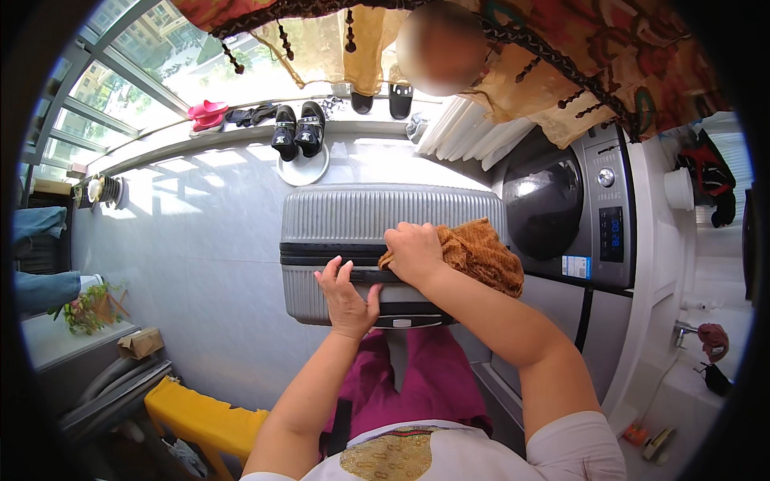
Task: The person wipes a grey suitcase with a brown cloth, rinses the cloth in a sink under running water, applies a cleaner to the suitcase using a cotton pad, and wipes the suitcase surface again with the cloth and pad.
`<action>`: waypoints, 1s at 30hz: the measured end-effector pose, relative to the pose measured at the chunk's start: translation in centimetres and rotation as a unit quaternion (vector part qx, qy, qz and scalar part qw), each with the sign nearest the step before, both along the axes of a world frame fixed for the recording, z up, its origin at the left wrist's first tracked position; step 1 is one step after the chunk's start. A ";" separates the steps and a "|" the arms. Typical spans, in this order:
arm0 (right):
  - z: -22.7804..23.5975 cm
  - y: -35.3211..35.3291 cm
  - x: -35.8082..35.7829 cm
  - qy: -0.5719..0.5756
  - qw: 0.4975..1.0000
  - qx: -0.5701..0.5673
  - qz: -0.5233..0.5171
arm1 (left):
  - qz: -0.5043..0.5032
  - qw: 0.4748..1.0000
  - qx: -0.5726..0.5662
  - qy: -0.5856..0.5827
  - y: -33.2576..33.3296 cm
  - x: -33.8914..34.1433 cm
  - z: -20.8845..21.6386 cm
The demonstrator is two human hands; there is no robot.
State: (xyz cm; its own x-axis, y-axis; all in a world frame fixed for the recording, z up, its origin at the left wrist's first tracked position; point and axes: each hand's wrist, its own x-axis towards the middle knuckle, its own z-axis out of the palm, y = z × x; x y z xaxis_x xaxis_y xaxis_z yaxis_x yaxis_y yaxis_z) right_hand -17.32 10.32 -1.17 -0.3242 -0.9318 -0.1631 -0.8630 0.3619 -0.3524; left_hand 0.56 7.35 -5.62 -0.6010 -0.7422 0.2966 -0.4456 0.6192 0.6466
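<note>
A silver-grey ribbed suitcase is right in front of my legs, with a black zip band running across it. My right hand is closed on a bunched brown cloth and presses it against the suitcase beside the black carry handle. Most of the cloth spreads out to the right of that hand, over the suitcase's right end. At the left end of the handle, my left hand rests against the case with its fingers spread, holding nothing. Its palm and wrist hide part of the near side.
To the right stands a grey washing machine with a dark round door. Black sandals sit on a white round stool beyond the suitcase. Pink slippers lie on the window ledge. A yellow stool is at lower left; patterned curtain fabric hangs above.
</note>
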 end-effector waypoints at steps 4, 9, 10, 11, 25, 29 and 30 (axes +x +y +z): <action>-1.6 -2.6 2.0 -0.008 0.998 -0.053 -0.020 | -0.003 1.000 -0.001 -0.022 0.0 -0.1 0.1; -0.9 -3.4 1.8 -0.042 0.997 -0.053 -0.040 | 0.015 0.999 0.007 -0.037 -0.5 0.0 0.1; -0.7 -3.4 1.5 -0.062 0.995 -0.053 -0.049 | 0.019 0.999 0.003 -0.033 -0.7 0.0 0.1; -0.3 -3.6 1.1 -0.082 0.992 -0.051 -0.078 | 0.023 0.999 0.002 -0.030 -0.6 -0.1 0.1; 1.2 -2.9 -0.5 0.049 0.992 0.031 0.108 | 0.020 0.999 -0.031 0.025 -0.7 0.3 0.2; -0.5 -4.1 1.5 -0.035 0.997 -0.039 0.051 | 0.001 0.999 -0.024 0.034 -0.5 0.3 0.1; -0.7 -5.0 2.5 -0.041 0.997 -0.037 0.050 | 0.003 0.999 -0.019 0.039 -0.5 0.3 0.1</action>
